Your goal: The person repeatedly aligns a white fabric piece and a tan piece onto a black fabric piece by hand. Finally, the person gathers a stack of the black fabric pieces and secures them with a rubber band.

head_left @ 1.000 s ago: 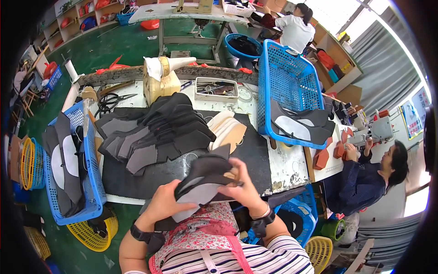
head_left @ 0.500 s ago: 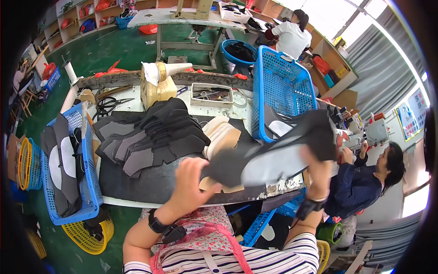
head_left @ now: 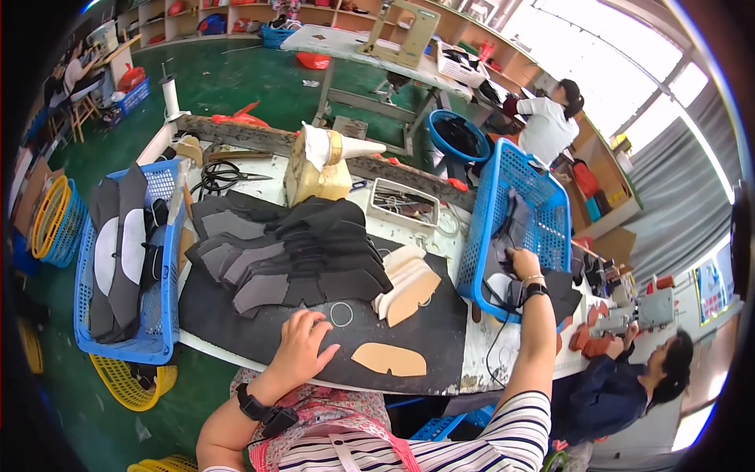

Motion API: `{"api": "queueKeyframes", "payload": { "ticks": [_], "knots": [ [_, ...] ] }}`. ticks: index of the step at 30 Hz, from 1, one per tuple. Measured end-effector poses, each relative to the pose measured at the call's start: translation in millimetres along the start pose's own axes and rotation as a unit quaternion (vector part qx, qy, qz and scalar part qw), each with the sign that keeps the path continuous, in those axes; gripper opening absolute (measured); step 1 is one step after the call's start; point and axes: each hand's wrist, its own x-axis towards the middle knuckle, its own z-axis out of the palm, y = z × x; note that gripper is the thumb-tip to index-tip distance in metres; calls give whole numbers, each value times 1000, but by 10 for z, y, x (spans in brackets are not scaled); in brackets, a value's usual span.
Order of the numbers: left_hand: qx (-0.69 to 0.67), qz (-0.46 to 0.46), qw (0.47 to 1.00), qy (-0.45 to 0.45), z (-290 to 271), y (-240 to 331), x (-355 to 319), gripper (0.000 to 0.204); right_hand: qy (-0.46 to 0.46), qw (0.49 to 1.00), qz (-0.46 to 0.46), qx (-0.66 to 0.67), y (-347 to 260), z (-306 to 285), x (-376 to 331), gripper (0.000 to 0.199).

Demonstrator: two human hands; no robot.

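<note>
My right hand reaches down into the tall blue basket at the right, its fingers closed at a dark grey fabric piece. A white patch shows beside the hand, low in that basket. My left hand rests low over the black mat, fingers spread and holding nothing. Just past its fingertips lies a thin pale ring. A single tan cut piece lies flat to its right. Farther back, overlapping dark grey fabric pieces lie beside a fanned stack of tan pieces.
On the left, a blue basket holds dark pieces with white patches. Black scissors, a yellowish glue container and a tool tray line the table's back. A co-worker sits at a machine on the right.
My right hand has carried the dark piece with the white patch from over the table into the right basket. My left hand has let go of it. The view has shifted.
</note>
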Motion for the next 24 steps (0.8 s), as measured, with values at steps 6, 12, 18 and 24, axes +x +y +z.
{"api": "queueKeyframes", "payload": {
  "ticks": [6,12,18,24],
  "knots": [
    [214,-27,975,49,-81,-169,120,53,-45,998,-29,30,-37,-440,-33,29],
    [205,-51,977,-28,168,-600,91,56,25,903,-88,419,-1841,-1611,-1441,20],
    [196,-15,980,-31,172,-543,304,49,70,890,-262,366,-3015,-660,-2201,27],
    [300,40,951,58,34,-588,567,20,104,920,-250,285,-3279,-439,-2082,31]
  ]
}}
